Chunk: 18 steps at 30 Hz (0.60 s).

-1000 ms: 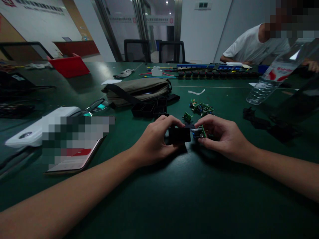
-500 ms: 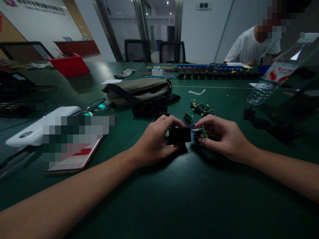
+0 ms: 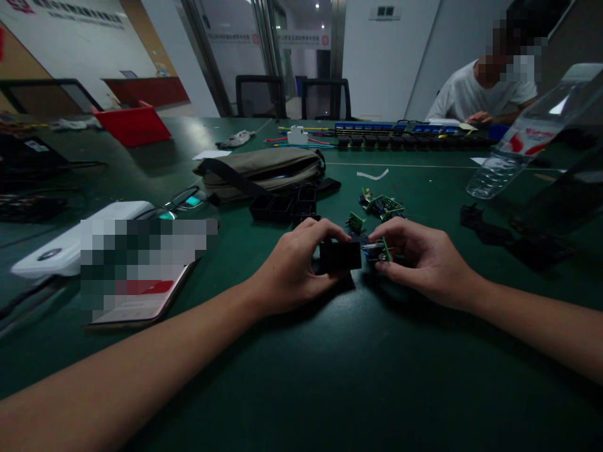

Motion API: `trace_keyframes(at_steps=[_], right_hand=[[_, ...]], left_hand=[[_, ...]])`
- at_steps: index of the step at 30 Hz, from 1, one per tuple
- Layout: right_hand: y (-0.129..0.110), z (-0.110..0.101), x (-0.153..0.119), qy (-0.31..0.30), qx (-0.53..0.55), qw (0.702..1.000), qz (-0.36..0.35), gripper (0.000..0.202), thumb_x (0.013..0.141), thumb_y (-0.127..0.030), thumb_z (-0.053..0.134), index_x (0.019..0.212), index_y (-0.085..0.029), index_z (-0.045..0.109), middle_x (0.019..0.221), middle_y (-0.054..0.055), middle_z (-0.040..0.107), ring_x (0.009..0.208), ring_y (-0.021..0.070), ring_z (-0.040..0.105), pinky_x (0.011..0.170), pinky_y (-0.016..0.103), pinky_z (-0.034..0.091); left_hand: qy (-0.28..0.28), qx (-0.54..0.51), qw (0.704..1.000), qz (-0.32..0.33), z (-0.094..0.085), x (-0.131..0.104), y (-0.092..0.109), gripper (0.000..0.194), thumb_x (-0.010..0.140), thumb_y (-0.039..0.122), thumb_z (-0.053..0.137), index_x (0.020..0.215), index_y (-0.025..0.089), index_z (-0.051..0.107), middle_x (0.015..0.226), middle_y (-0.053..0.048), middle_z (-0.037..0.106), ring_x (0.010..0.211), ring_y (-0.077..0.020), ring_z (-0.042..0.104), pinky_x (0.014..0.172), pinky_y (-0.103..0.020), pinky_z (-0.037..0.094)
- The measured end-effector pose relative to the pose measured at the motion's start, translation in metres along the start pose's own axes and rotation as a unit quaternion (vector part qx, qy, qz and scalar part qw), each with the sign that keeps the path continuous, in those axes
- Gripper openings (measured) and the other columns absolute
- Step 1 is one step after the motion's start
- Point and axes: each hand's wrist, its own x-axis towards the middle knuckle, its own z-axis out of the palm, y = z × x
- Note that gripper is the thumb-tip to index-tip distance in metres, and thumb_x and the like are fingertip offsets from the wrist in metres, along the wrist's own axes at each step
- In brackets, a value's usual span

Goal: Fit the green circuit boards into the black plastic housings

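Observation:
My left hand (image 3: 294, 267) is closed around a small black plastic box (image 3: 340, 255), thumb below and fingers over the top. Just to its right, my right hand (image 3: 424, 263) pinches a small green circuit board (image 3: 386, 248) with parts mounted on its left face. The board's parts point toward the box, and whether they touch it I cannot tell. Behind my hands lie a loose circuit board (image 3: 355, 221) and a small pile of circuit boards (image 3: 382, 204). Several open black boxes (image 3: 277, 207) sit beyond my left hand.
A grey-brown bag (image 3: 264, 171) lies behind the black boxes. On the left are a phone (image 3: 155, 295), a white device (image 3: 80, 238) and glasses (image 3: 181, 199). A plastic bottle (image 3: 522, 138) leans at right. Across the green table (image 3: 339, 389) sits a person (image 3: 485, 94) in white.
My hands, the black box and the circuit board hold almost still. Across the table, the person's head and body have shifted slightly, and a hand now shows there.

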Motion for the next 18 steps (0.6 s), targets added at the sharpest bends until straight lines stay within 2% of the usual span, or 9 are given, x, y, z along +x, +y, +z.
trace_keyframes(at_steps=[9,14,18], right_hand=[[0.0005,0.0001,0.0002,0.004,-0.01,1.0,-0.006,0.03,0.079,-0.02,0.072,0.107,-0.018,0.062,0.09,0.003,0.062,0.07,0.0131,0.057,0.058,0.025,0.049],[-0.0005,0.0001,0.0001,0.004,-0.009,1.0,-0.002,0.03,0.079,-0.02,0.072,0.107,-0.018,0.062,0.093,0.004,0.063,0.077,0.0154,0.06,0.061,0.026,0.05],[-0.0014,0.0,-0.0002,0.004,-0.013,1.0,0.003,0.03,0.078,-0.019,0.072,0.106,-0.017,0.062,0.089,0.003,0.063,0.072,0.0137,0.058,0.059,0.025,0.049]], left_hand=[[-0.001,0.002,1.0,0.0,0.0003,0.0002,-0.0006,0.036,0.076,0.022,0.073,0.11,0.019,0.059,0.107,-0.006,0.069,0.098,-0.0203,0.065,0.082,-0.033,0.054],[-0.001,0.003,1.0,0.005,-0.0001,-0.0001,-0.0003,0.036,0.076,0.022,0.074,0.109,0.019,0.059,0.106,-0.006,0.069,0.097,-0.0198,0.065,0.081,-0.032,0.053],[-0.002,0.001,1.0,0.005,-0.0002,0.0003,-0.0001,0.037,0.076,0.022,0.074,0.11,0.018,0.059,0.106,-0.006,0.068,0.097,-0.02,0.065,0.081,-0.033,0.053]])
